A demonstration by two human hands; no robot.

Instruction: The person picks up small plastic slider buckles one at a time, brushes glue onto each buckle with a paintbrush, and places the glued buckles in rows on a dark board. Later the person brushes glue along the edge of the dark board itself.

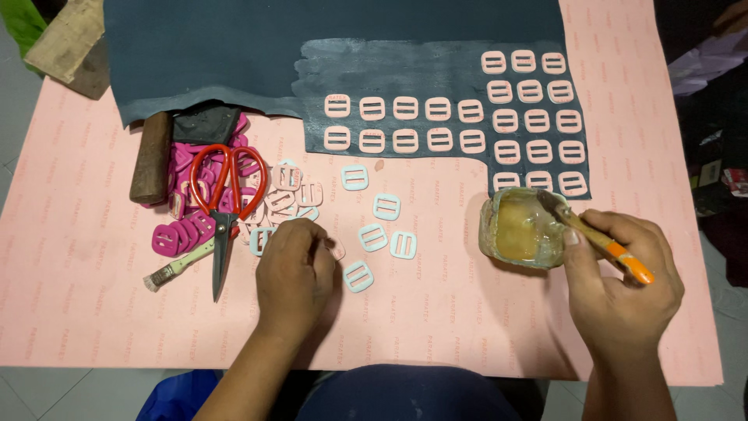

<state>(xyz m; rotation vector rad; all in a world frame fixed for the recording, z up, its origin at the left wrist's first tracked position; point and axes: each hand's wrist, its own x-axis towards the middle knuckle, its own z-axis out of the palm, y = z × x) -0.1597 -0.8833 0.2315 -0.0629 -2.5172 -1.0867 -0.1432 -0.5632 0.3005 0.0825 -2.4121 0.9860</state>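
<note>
Far to the left of the left hand, a brown wooden handle [150,157] is lying by a heap of bright pink buckles [181,226]. Red scissors [226,199] are resting on that heap, and a small spare brush [176,266] is lying just below them.

The left hand [294,274] is pressing down on the pink sheet [78,312], its fingers curled over a pale buckle [336,249] that is mostly hidden, so I cannot tell if it is pinching it. Just to the right of this hand, light blue buckles [372,237] are lying spread out.

Above and between the two hands, rows of pale pink buckles [405,107] are sitting on a dark sheet [234,47].

The right hand [619,284] is gripping an orange brush [600,242] tightly. The brush tip is dipping into a jar [520,228] of yellow-brown glue, which is sitting just left of this hand and touching its thumb. The two hands are well apart.
</note>
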